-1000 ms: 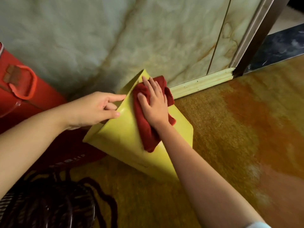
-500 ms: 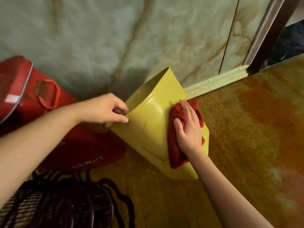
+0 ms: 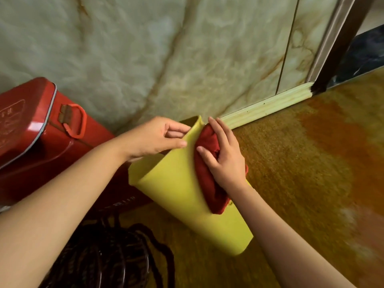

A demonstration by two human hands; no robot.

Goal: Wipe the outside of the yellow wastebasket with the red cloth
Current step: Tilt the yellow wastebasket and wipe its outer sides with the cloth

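Right hand (image 3: 225, 161), red cloth (image 3: 209, 179) moved up tilted yellow wastebasket (image 3: 176, 196), mouth toward wall.

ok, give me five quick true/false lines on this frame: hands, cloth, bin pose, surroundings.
1. The left hand pinches the rim of the yellow plastic wastebasket. True.
2. The right hand presses the red cloth against the wastebasket's outer wall. True.
3. The wastebasket stands upright on the floor. False: it is tilted, mouth towards the wall.
4. The red cloth is stuffed inside the wastebasket. False: it lies on the outside, under the right hand.
5. A red metal case with an orange handle sits left of the wastebasket. True.
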